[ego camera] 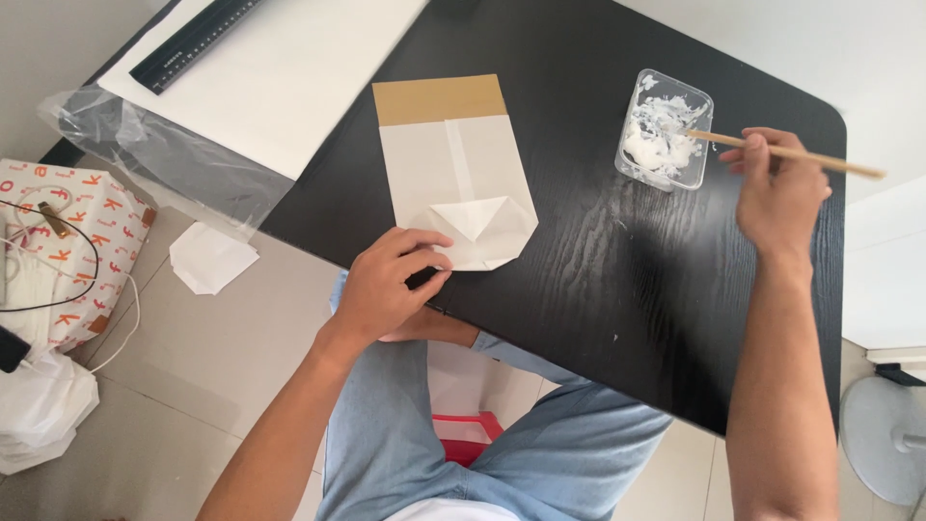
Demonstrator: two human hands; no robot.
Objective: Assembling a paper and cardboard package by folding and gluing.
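Far left: black ruler (196, 41) on white sheets (280, 72) at the table (598, 289) corner. Near front edge, left hand (391, 285) curled, fingertips pressing the folded paper bag (453, 169), long axis running front to back, brown flap pointing away. Further right, clear glue tub (664, 130). Right hand (779, 193) pinching a wooden stick (786, 152), tip pointing left into the tub.

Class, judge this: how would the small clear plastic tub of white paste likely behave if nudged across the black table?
The clear plastic tub looks thin-walled and only part filled, so probably light. It would likely slide on the smooth black table. The wooden stick in the right hand might tip it.
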